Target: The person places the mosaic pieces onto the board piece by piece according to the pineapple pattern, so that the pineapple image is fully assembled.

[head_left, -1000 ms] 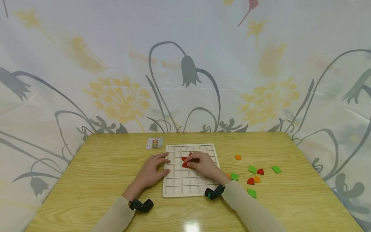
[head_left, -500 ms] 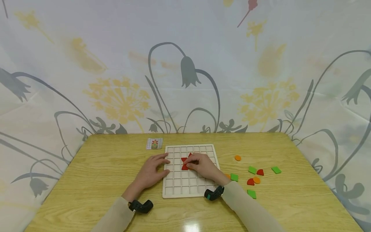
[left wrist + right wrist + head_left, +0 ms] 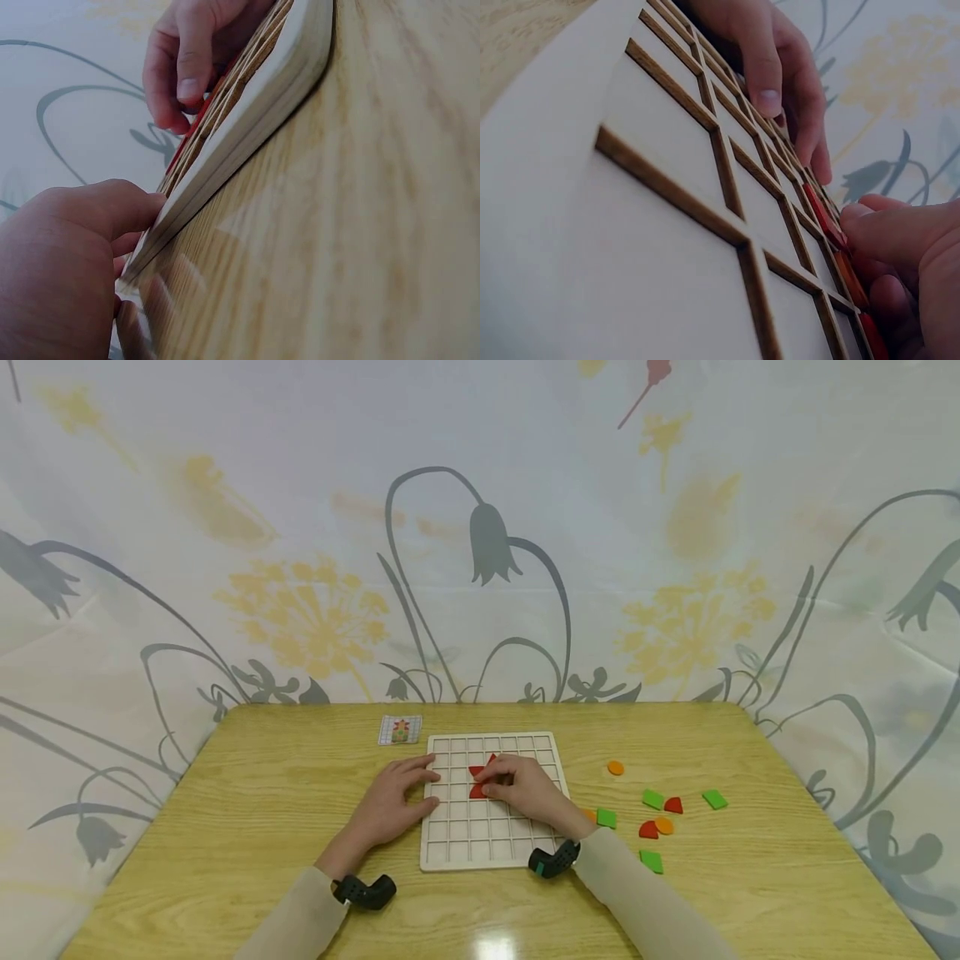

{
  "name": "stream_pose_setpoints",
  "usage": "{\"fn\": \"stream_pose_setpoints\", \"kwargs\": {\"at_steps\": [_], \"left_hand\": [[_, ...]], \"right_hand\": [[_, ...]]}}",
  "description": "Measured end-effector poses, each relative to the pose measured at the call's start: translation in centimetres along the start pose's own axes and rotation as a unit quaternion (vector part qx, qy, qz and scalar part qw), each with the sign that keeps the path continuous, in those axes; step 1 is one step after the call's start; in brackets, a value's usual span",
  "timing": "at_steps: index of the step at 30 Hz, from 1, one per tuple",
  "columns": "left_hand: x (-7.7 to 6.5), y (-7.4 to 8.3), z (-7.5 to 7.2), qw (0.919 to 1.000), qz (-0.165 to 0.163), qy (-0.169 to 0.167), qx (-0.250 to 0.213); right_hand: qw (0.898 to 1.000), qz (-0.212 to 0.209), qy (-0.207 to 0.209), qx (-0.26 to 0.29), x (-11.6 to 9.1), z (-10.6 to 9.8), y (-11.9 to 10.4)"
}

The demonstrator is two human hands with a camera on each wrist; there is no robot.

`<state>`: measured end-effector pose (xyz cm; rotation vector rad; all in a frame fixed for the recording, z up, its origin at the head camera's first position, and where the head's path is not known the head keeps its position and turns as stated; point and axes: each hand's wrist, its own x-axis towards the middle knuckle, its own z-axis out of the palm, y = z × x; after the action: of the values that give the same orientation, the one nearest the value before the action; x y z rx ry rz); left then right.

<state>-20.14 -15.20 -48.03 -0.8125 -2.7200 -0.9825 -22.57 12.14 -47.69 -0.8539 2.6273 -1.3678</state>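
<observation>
A white square board (image 3: pixel 480 856) with a raised grid lies on the table. My left hand (image 3: pixel 393 802) rests at its left edge, fingertips on the rim and the thumb against the side. Over the middle of the grid, my right hand (image 3: pixel 525 787) has thumb and index finger curled at a red quarter-circle tile (image 3: pixel 477 792), seemingly pinching it; the fingertips partly cover the contact. More red tiles (image 3: pixel 476 771) lie in cells just beyond the fingers. In the right wrist view an orange tile (image 3: pixel 851 277) shows beneath the hand, between red ones.
Loose tiles lie right of the board: green squares (image 3: pixel 651 861), orange discs (image 3: pixel 616 768) and red quarter-circles (image 3: pixel 673 805). A small pattern card (image 3: pixel 400 730) sits behind the board's left corner. A flower-printed cloth (image 3: pixel 480 635) stands behind the wooden table (image 3: pixel 300 735).
The red tile at my right thumb has shifted slightly toward me and turned a little. My right hand has barely moved; the left hand stays put on the board's edge.
</observation>
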Motion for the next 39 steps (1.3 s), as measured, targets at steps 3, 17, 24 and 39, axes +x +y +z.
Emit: {"fn": "stream_pose_setpoints", "kwargs": {"at_steps": [3, 17, 24, 39], "left_hand": [[0.1, 0.0, -0.1, 1.0, -0.002, -0.002, -0.001], [0.3, 0.1, 0.0, 0.9999, -0.008, -0.006, 0.001], [0.1, 0.2, 0.0, 0.9999, -0.011, -0.007, -0.002], [0.1, 0.1, 0.0, 0.9999, -0.011, -0.006, 0.001]], "right_hand": [[1.0, 0.004, 0.004, 0.021, 0.0, 0.0, 0.0], [0.986, 0.025, 0.043, 0.156, -0.3, -3.3, 0.3], [0.991, 0.058, 0.073, 0.093, -2.6, -7.0, 1.6], [0.987, 0.097, 0.119, -0.049, -11.1, -15.0, 6.1]]}}
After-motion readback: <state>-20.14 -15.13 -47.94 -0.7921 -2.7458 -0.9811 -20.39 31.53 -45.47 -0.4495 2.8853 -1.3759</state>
